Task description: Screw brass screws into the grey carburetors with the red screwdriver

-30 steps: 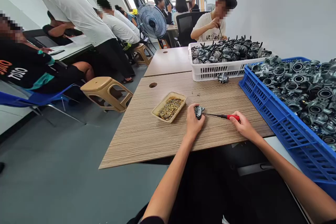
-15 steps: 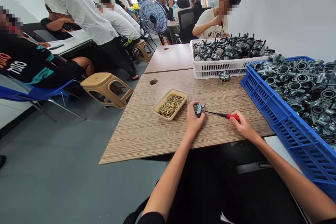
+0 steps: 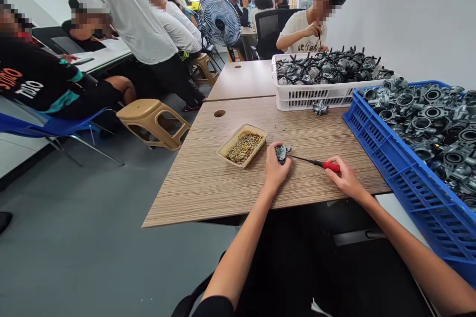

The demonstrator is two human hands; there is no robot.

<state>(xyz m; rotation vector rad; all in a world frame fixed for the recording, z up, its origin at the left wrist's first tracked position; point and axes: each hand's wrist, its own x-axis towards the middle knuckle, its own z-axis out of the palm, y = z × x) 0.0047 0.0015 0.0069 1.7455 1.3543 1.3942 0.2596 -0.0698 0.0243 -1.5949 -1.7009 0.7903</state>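
Presently gripping a metal part [image 3: 283,154] in left hand [image 3: 275,171], screwdriver [image 3: 330,166] in right hand [image 3: 346,178], perhaps risking slippage if tilted.

Your screwdriver [image 3: 327,165] has a red handle and a dark shaft, and your part [image 3: 283,154] is silvery grey. Your table [image 3: 201,188] is light brown, streaked with fine dark woodgrain. You have a cream tub [image 3: 248,161] of pins [image 3: 243,147], gold mixed with grey. The crate [image 3: 394,158] is blue, its castings [image 3: 422,124] grey; the basket [image 3: 342,99] is white, its pieces [image 3: 327,68] black and silver. The stool [image 3: 143,108] is tan, the floor [image 3: 111,233] greenish grey, the wall [image 3: 409,20] white. One shirt [image 3: 48,74] is black with teal bands, orange and white lettering.
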